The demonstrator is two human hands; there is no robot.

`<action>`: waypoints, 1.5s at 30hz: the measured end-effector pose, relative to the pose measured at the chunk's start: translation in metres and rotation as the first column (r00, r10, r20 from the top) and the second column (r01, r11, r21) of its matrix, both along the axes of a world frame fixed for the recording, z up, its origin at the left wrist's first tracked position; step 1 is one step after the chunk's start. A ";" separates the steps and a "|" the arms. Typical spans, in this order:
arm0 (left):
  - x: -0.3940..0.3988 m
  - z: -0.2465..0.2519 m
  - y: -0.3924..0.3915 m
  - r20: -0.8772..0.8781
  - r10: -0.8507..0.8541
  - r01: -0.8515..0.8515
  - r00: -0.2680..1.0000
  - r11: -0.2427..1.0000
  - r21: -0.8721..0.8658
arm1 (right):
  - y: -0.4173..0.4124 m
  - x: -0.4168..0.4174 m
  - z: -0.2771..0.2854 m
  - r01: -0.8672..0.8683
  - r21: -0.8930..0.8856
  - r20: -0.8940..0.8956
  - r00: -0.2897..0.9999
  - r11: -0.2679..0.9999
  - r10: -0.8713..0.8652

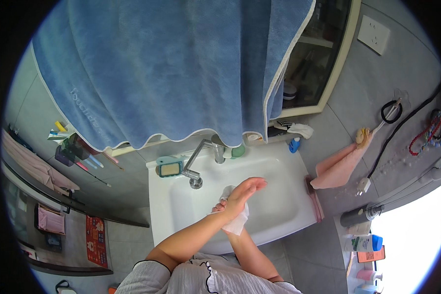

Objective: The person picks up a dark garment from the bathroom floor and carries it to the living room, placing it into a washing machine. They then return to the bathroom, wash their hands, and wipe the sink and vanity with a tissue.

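Note:
Over the white washbasin (283, 198), my forearms cross at the wrists. My left hand (248, 189) reaches out above the basin, fingers together and blurred, palm not visible. Beneath it, my right hand is mostly hidden; a few of its curled fingertips (220, 205) show beside the wrist. A thin white tissue or wipe (239, 222) is bunched around the wrists. Which arm belongs to which hand is hard to tell where they overlap. The chrome faucet (195, 161) arches over the basin to the left of the hands, with its spout end (196, 183) pointing down.
A soap bar (170, 169) lies in a teal dish on the rim. A large blue towel (176, 66) hangs over the cabinet. A pink hairbrush (315, 200) rests on the right rim. Bottles, including a white one with a blue cap (364, 243), stand on the windowsill.

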State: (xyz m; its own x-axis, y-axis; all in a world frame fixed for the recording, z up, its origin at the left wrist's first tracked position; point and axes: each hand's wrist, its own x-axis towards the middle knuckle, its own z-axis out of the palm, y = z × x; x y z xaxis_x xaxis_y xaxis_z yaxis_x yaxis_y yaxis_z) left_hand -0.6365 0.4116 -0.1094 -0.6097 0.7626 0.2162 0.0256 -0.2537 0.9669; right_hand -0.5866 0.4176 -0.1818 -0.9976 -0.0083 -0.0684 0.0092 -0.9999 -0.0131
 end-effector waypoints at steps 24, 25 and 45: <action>0.032 -0.022 -0.065 0.808 -0.200 -0.142 0.554 0.934 0.329 | 0.041 0.019 0.072 0.209 0.731 -0.354 0.930 -0.650 -0.100; 0.033 -0.015 -0.063 0.749 -0.255 -0.087 0.611 0.919 0.384 | 0.039 0.020 0.078 0.194 0.781 -0.303 0.949 -0.593 -0.089; 0.023 -0.078 -0.060 0.585 0.523 -0.512 0.620 0.834 -0.204 | 0.007 0.016 0.041 0.363 0.929 -0.219 0.701 0.076 -0.678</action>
